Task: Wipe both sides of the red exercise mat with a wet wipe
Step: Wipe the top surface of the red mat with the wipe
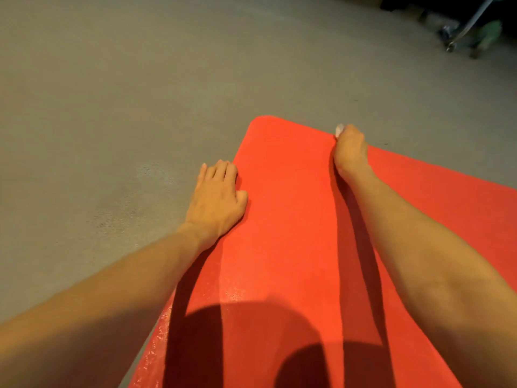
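The red exercise mat (291,219) lies flat on the grey floor and runs from the bottom of the view to a rounded far corner. My left hand (216,196) rests flat on the mat's left edge, its fingers reaching onto the floor. At the mat's far edge, my right hand (349,149) is closed around a white wet wipe (339,130). Only a small bit of the wipe shows past the fingers. A wet sheen shows along the mat's near left edge.
Grey floor (126,93) surrounds the mat on the left and beyond it. At the far right top corner stand a dark piece of furniture with metal legs and a wheel (450,37) and something green (488,35). Shadows of my head and arms fall on the near mat.
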